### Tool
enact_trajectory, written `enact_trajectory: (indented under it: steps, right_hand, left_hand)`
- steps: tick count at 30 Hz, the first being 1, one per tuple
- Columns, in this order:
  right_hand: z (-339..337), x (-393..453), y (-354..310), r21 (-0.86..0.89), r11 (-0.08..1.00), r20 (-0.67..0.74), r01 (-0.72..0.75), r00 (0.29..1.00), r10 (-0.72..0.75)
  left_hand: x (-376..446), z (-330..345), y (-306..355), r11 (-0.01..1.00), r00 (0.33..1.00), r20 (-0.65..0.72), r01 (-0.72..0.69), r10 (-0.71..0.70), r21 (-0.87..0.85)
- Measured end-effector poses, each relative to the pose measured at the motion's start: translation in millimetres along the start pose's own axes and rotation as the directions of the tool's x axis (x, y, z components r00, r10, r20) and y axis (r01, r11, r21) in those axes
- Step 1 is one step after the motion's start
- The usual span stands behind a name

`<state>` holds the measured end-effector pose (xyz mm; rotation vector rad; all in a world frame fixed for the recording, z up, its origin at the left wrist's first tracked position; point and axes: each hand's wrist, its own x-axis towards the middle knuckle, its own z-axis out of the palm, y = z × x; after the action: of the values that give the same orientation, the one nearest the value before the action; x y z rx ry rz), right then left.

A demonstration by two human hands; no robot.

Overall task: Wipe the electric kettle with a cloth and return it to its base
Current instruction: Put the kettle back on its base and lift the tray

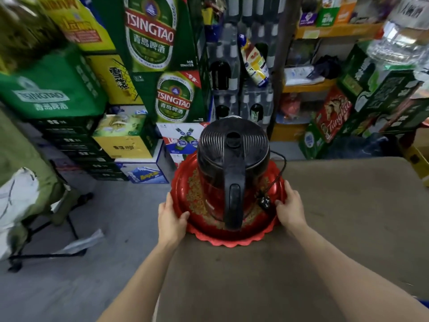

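Red tray [232,239] edges are gripped by the left hand [170,219] and right hand [290,210], likely steadying the kettle [232,159] riding on it.

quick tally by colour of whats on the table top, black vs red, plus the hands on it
Black: 2, the electric kettle and the power cord with plug
Red: 1, the scalloped tray that carries both on the table
Hands: 2, left hand and right hand, each holding the tray rim
Total: 5
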<state>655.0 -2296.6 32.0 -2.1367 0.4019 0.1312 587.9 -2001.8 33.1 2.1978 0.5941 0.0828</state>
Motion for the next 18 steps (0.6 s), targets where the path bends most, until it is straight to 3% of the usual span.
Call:
enact_trajectory:
  steps: [11,18]
  right_hand:
    - [19.1,13.0,-16.6,-0.084,0.996,-0.017,0.025,1.0,-0.026]
    - [16.0,-2.7,-19.3,-0.157,0.988,-0.014,0.002,1.0,-0.004]
  left_hand:
    - [5.4,-1.0,-15.0,0.997,0.998,-0.02,0.065,-0.066,-0.043]
    - [9.0,-14.2,-20.8,1.0,0.997,0.082,-0.003,0.004,-0.023]
